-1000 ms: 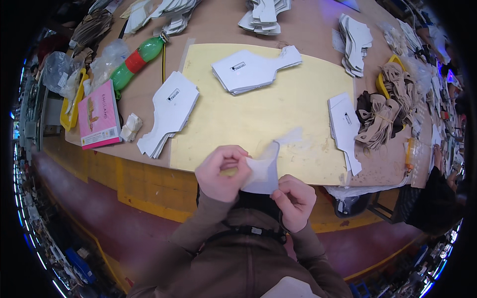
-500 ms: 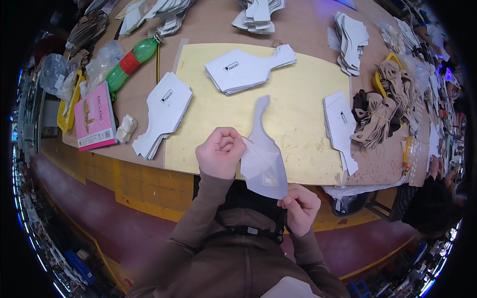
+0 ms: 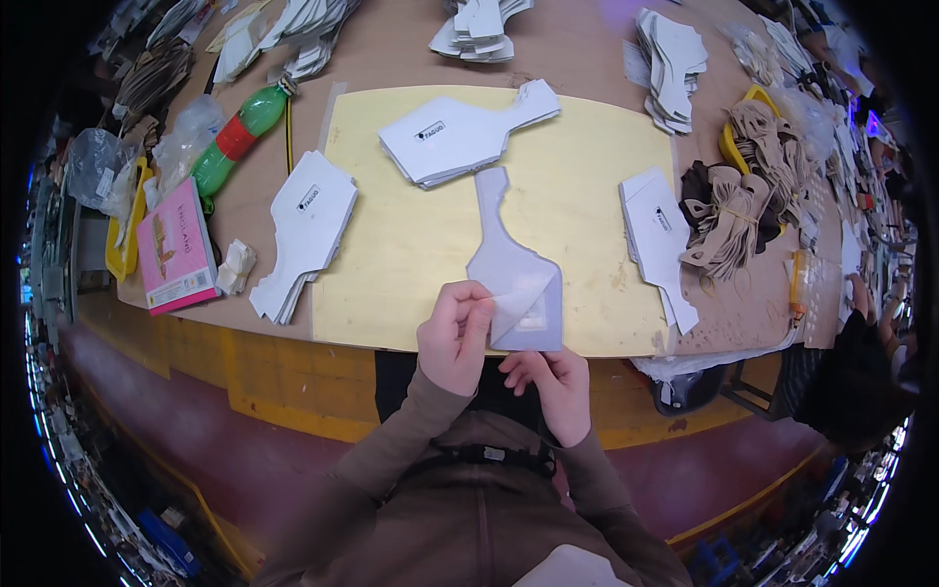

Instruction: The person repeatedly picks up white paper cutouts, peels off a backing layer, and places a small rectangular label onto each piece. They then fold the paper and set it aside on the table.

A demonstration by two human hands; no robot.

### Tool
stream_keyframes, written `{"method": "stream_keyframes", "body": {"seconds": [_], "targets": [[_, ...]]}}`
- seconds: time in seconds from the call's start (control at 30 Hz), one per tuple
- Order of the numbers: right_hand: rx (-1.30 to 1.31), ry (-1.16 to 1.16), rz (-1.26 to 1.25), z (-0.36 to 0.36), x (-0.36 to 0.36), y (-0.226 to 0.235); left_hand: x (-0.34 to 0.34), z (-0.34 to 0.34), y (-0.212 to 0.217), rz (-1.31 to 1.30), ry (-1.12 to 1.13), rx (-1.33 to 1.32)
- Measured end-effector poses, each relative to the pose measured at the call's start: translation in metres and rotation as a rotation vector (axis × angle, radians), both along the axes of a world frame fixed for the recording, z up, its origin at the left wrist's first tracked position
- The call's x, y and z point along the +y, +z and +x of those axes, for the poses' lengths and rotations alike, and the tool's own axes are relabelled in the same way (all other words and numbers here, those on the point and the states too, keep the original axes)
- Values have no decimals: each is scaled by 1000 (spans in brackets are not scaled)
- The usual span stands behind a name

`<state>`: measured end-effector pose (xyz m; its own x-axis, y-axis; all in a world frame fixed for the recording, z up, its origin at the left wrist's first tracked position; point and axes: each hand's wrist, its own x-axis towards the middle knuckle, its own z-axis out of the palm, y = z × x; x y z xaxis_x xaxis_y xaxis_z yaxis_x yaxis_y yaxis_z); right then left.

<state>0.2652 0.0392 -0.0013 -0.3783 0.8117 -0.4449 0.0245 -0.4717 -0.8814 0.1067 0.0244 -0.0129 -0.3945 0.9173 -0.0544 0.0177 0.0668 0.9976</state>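
A grey, shaped piece (image 3: 501, 248) with a narrow neck lies on the yellow sheet at the table's near edge, neck pointing away from me. Thin translucent white film (image 3: 515, 311) is folded back across its wide lower part. My left hand (image 3: 457, 338) is closed, pinching that film at its left side between thumb and fingers. At the piece's bottom edge is my right hand (image 3: 556, 387), fingers loosely bent and apart, fingertips by the edge. A small pale rectangle (image 3: 532, 320) shows on the piece beside the film.
Stacks of white shaped pieces lie at the left (image 3: 310, 225), behind (image 3: 445, 139) and at the right (image 3: 657, 235) on the yellow sheet (image 3: 391, 254). Farther left are a green bottle (image 3: 256, 115) and pink book (image 3: 178, 247). Bundled beige strips (image 3: 734, 215) sit at the right.
The grey piece has gone from tilted over the table edge to flat on the yellow sheet. My right hand has released its lower corner; my left hand has moved right and nearer, with the film.
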Motion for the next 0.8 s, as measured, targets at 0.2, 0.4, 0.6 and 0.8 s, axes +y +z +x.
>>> {"method": "stream_keyframes", "body": {"seconds": [0.2, 0.4, 0.6, 0.8], "targets": [[-93, 64, 174, -14, -5, 6, 14, -11, 3, -61, 237, 233], [-98, 141, 87, -9, -9, 18, 26, -35, 11, -77, 235, 439], [-31, 198, -67, 1, -9, 19, 22, -51, 7, -138, 160, 440], [-66, 152, -71, 2, -15, 13, 28, -53, -4, -137, 136, 465]]}}
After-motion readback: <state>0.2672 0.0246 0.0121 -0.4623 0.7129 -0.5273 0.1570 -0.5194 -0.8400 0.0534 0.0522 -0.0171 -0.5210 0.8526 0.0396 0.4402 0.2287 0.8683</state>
